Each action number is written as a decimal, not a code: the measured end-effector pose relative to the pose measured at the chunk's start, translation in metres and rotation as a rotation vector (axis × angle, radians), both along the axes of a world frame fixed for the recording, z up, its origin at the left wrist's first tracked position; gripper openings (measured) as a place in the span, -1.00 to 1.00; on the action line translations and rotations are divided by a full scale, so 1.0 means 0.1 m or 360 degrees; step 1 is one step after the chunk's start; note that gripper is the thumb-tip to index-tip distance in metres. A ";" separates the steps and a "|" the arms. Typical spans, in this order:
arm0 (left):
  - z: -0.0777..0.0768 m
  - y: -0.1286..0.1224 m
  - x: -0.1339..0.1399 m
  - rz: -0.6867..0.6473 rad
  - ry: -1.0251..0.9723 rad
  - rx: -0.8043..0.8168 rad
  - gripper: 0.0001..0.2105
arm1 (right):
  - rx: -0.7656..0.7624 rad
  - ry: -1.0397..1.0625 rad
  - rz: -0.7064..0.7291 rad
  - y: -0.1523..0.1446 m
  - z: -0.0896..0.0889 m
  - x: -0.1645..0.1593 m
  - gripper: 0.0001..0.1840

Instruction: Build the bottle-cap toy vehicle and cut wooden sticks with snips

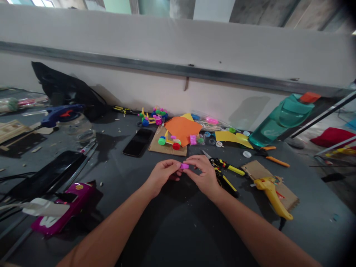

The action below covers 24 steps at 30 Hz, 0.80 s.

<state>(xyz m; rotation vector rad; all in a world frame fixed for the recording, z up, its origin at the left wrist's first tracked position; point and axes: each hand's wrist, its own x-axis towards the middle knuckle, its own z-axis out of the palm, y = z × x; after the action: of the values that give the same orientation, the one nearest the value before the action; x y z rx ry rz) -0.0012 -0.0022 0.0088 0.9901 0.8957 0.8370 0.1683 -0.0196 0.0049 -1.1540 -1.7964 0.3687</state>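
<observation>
A small purple block-like piece is pinched between both hands above the dark table. My left hand grips its left end between thumb and fingers. From the other side, my right hand holds its right end with thumb and forefinger. Just past the hands, a little wheeled model with green, blue and red wheels sits on a piece of cardboard. Yellow-and-black pliers lie right beside my right hand, partly hidden by it. The purple piece's exact kind is too small to tell.
Orange paper and a black phone lie ahead. On the right are a teal bottle, orange-handled scissors and a yellow glue gun. A magenta power strip with cables and a blue glue gun occupy the left.
</observation>
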 end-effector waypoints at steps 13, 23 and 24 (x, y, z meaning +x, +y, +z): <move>0.00 -0.03 0.02 -0.0009 -0.0103 -0.0185 -0.82 | 0.0055 -0.0077 0.0069 -0.01 0.01 -0.03 -0.77; 0.00 -0.02 0.01 -0.0033 -0.0140 -0.0217 -0.80 | 0.0086 -0.0051 0.0042 0.00 -0.01 -0.01 -0.81; 0.00 -0.02 0.01 -0.0021 -0.0150 -0.0223 -0.80 | 0.0075 -0.0039 0.0028 0.00 -0.01 -0.01 -0.81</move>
<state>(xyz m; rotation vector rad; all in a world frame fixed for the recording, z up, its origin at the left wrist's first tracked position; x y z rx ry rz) -0.0005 -0.0045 0.0091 0.8276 0.8542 0.7921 0.1675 -0.0192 0.0040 -1.1148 -1.8282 0.3219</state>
